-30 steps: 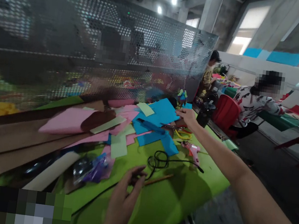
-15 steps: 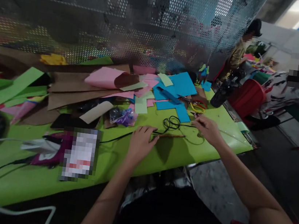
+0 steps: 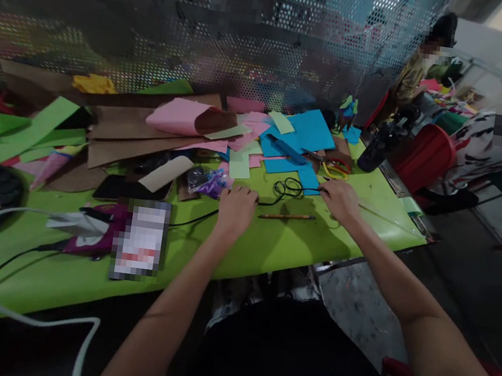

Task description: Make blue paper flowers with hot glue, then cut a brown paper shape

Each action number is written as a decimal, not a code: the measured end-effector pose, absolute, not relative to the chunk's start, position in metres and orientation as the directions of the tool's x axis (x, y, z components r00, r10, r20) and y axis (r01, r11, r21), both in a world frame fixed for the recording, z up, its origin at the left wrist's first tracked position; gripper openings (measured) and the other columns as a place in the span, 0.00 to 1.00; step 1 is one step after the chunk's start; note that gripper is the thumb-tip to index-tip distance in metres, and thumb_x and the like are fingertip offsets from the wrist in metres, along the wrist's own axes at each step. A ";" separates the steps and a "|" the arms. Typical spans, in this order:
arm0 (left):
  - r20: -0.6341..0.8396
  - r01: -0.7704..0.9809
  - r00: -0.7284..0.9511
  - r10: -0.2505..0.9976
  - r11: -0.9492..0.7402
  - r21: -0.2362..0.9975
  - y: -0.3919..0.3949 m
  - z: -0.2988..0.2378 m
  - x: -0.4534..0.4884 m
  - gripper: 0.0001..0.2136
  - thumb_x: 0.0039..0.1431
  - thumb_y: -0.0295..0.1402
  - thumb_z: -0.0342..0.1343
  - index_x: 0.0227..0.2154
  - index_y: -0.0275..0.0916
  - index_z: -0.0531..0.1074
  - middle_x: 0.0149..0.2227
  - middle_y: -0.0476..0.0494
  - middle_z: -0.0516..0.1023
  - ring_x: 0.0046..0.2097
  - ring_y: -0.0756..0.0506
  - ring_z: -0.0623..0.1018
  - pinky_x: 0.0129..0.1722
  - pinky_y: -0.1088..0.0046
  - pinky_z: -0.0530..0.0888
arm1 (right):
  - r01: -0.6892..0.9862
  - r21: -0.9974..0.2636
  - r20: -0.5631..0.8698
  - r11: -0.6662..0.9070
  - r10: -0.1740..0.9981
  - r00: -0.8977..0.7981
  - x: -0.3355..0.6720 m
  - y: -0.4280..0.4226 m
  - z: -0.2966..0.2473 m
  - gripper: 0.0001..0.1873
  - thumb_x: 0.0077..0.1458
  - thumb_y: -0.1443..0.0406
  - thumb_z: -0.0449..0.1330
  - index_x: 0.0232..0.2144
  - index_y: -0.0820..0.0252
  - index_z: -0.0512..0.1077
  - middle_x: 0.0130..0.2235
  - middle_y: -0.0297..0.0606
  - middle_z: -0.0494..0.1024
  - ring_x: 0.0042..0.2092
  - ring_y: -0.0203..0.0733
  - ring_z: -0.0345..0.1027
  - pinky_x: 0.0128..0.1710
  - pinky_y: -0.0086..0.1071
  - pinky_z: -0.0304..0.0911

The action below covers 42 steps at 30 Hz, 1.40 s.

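A thin black cable (image 3: 285, 187) lies loosely looped on the green table. My left hand (image 3: 237, 211) is closed over it left of the loops, fingers curled down and their tips partly hidden. At the right end of the loops, my right hand (image 3: 340, 201) pinches the same cable between thumb and fingers. Just beyond its fingertips a small dark tip shows, too small to name. Between the hands, nearer the table's front edge, rests a slim brown pencil-like stick (image 3: 287, 217), untouched. A crumpled purple plastic packet (image 3: 213, 183) sits right beside my left fingers.
Coloured paper sheets (image 3: 314, 131) and brown card (image 3: 142, 136) pile along the perforated metal screen (image 3: 268, 54). Yellow-handled scissors (image 3: 336, 170) and a dark bottle (image 3: 377, 144) are at the right. A purple tool (image 3: 99, 236) with a cord lies left. People sit beyond.
My left hand has shifted slightly left and up, away from the pencil-like stick, which now lies fully in view. My right hand has moved slightly, still at the cable. The camera view has tilted a little.
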<state>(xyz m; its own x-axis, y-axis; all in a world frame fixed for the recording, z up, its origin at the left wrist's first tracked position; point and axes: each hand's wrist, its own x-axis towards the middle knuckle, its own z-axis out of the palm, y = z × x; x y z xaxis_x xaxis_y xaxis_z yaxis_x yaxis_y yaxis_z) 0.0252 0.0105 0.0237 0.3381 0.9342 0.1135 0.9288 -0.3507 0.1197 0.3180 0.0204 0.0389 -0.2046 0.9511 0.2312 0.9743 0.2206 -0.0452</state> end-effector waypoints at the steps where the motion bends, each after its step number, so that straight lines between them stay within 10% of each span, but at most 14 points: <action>1: 0.110 0.936 0.323 0.940 -0.334 0.109 0.015 0.025 0.026 0.16 0.68 0.27 0.44 0.45 0.37 0.78 0.47 0.32 0.81 0.52 0.33 0.76 0.51 0.53 0.70 | 0.977 -0.048 0.240 0.209 0.952 -0.192 0.318 0.025 0.038 0.13 0.64 0.67 0.56 0.42 0.59 0.81 0.45 0.45 0.84 0.48 0.52 0.73 0.48 0.40 0.63; 15: 0.237 0.866 0.387 0.891 -0.440 0.239 -0.003 0.022 0.032 0.13 0.67 0.34 0.52 0.49 0.41 0.77 0.51 0.37 0.78 0.54 0.34 0.74 0.52 0.55 0.70 | 0.988 0.049 0.238 0.145 0.959 -0.153 0.346 -0.043 0.030 0.32 0.57 0.63 0.62 0.63 0.50 0.67 0.71 0.42 0.60 0.65 0.63 0.59 0.60 0.54 0.60; 25: 0.079 0.818 0.524 0.848 -0.527 0.230 -0.012 0.020 0.059 0.08 0.67 0.31 0.53 0.43 0.38 0.76 0.47 0.36 0.79 0.52 0.34 0.75 0.51 0.55 0.69 | 0.971 -0.225 0.327 0.085 0.945 -0.007 0.389 0.001 0.007 0.21 0.59 0.67 0.57 0.54 0.59 0.75 0.59 0.48 0.76 0.58 0.56 0.70 0.58 0.49 0.66; 31: 0.010 0.793 0.588 0.809 -0.578 0.192 -0.023 0.023 0.080 0.10 0.70 0.32 0.50 0.45 0.36 0.75 0.46 0.35 0.80 0.51 0.35 0.76 0.49 0.57 0.70 | 0.984 -0.176 0.376 0.000 0.924 0.067 0.378 -0.008 0.019 0.31 0.57 0.65 0.60 0.63 0.58 0.68 0.66 0.49 0.68 0.62 0.62 0.65 0.60 0.55 0.61; 37: 0.052 0.749 0.631 0.774 -0.626 0.218 -0.027 0.023 0.111 0.10 0.70 0.32 0.49 0.45 0.36 0.74 0.46 0.35 0.80 0.51 0.36 0.76 0.49 0.59 0.68 | 0.838 -0.324 0.307 0.440 0.886 -0.346 0.353 -0.056 0.033 0.21 0.62 0.62 0.60 0.56 0.55 0.73 0.56 0.44 0.79 0.56 0.51 0.72 0.58 0.45 0.62; 42: 0.081 0.698 0.656 0.750 -0.644 0.312 -0.031 0.026 0.122 0.09 0.70 0.34 0.51 0.45 0.38 0.75 0.47 0.39 0.80 0.51 0.38 0.76 0.49 0.59 0.68 | 0.866 -0.320 0.212 0.386 0.919 -0.331 0.358 -0.063 0.014 0.10 0.64 0.63 0.59 0.41 0.57 0.80 0.40 0.42 0.84 0.44 0.51 0.74 0.47 0.44 0.65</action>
<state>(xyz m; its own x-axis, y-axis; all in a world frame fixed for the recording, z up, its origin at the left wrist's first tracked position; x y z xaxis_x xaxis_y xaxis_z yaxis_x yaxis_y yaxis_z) 0.1219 -0.0306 0.0255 0.6561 0.7503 0.0809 0.6983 -0.6442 0.3121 0.3581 -0.0629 0.0136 -0.3313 0.9193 0.2124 0.8655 0.3857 -0.3195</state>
